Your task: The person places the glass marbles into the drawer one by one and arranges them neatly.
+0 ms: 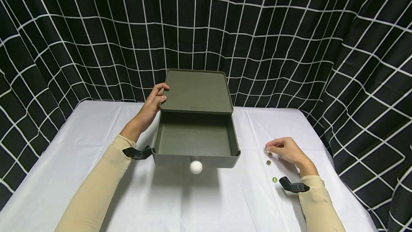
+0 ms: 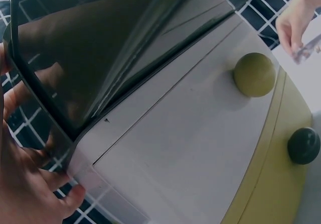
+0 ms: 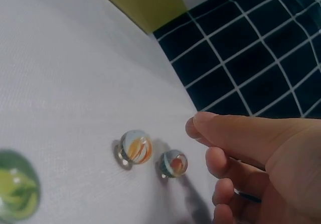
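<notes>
A drawer cabinet stands mid-table in the head view, its grey-green top [image 1: 196, 90] edged by a low rim. Its grey-green drawer [image 1: 193, 140] is pulled out, with a white ball knob [image 1: 196, 167]. My left hand [image 1: 151, 106] rests against the cabinet's left side, fingertips on the top's edge. On the right, my right hand [image 1: 286, 150] pinches a clear glass marble [image 1: 265, 150] between thumb and fingertips; it is hidden in the right wrist view. Two orange-swirled marbles [image 3: 136, 147] and a green marble [image 3: 18, 186] lie on the cloth nearby.
Below the open drawer, the left wrist view shows a white drawer front with an olive knob [image 2: 255, 75] and a yellow drawer front [image 2: 268, 163] with a dark green knob [image 2: 304, 145]. A white cloth [image 1: 112, 174] covers the table. Black gridded curtains [image 1: 193, 20] surround it.
</notes>
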Demonstrator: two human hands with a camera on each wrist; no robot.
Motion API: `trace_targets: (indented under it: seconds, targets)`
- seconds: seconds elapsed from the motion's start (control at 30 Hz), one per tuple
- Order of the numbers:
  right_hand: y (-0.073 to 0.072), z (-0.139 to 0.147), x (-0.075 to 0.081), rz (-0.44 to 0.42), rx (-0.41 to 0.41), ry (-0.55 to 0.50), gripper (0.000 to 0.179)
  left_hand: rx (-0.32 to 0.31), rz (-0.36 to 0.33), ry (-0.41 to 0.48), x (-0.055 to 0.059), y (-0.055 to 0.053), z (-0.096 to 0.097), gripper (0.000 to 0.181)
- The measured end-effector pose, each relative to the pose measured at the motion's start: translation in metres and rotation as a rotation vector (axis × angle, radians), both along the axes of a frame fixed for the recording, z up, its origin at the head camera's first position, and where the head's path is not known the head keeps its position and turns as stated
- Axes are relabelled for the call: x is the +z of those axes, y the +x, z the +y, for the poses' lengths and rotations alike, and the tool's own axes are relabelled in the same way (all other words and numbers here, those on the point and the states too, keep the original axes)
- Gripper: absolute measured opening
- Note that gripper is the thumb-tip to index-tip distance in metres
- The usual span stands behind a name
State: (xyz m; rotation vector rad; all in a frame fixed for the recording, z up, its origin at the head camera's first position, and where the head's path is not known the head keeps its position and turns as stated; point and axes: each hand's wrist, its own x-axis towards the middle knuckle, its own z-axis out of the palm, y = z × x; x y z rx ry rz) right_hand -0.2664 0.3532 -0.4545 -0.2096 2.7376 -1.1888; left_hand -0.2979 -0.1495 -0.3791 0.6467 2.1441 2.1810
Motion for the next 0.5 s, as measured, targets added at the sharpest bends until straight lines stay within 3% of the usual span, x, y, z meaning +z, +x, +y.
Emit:
trace_targets:
  seconds: [0.2, 0.5]
  targets:
    - [0.000, -0.002, 0.006, 0.026, 0.003, -0.007, 0.029, 0.003, -0.007, 0.013, 0.001, 0.001, 0.001, 0.027]
    - [0.004, -0.013, 0.022, 0.145, 0.045, 0.011, 0.025, 0.004, 0.000, 0.023, 0.000, 0.001, 0.002, 0.027]
